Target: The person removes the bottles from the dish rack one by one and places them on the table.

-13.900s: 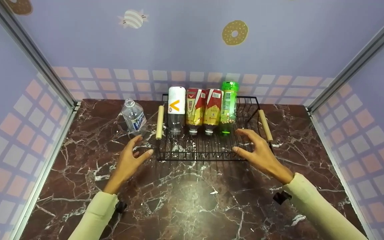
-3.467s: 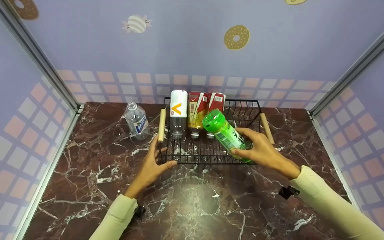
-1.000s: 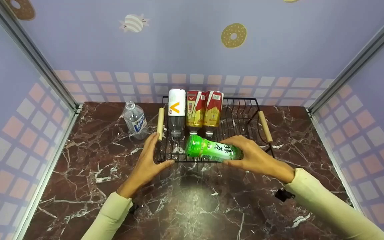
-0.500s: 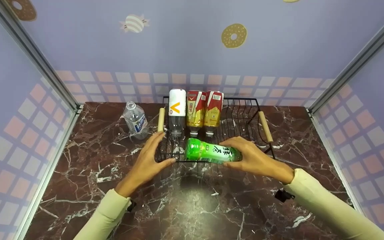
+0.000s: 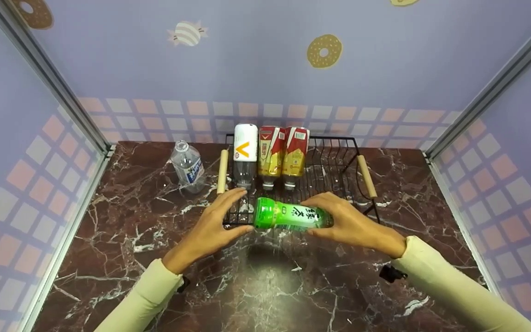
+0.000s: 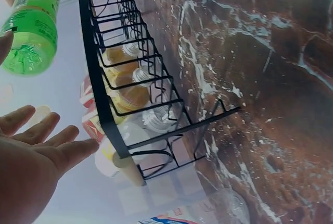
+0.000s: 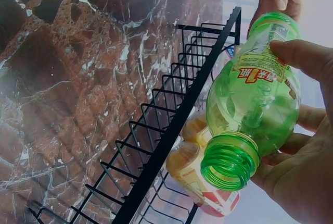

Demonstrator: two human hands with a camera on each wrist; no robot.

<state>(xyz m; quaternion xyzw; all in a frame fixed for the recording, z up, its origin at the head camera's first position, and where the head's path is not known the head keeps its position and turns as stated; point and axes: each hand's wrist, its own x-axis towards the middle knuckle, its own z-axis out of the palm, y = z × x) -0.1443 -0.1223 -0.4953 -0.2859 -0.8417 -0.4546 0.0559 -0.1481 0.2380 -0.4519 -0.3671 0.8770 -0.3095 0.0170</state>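
My right hand (image 5: 355,223) grips an empty green plastic bottle (image 5: 291,215) around its neck end, holding it sideways above the front rail of a black wire rack (image 5: 323,161). In the right wrist view the bottle's uncapped mouth (image 7: 229,162) faces the camera. Its base points to my left hand (image 5: 212,226), whose fingers are spread close by. A small gap shows between that hand (image 6: 31,166) and the bottle (image 6: 32,31) in the left wrist view. Within the rack a white-labelled bottle (image 5: 245,145) and two red-and-yellow bottles (image 5: 271,150) stand neck down.
A clear bottle with a blue label (image 5: 188,168) stands upright left of the rack. Wooden handles (image 5: 365,175) flank the rack on both sides. Patterned walls (image 5: 265,69) enclose the dark marbled table (image 5: 270,286) at the back and sides.
Earlier the green bottle stood neck down at the right of the row; my right hand lifted it out and turned it sideways. Lately my left hand has come from the rack's handle toward its base.
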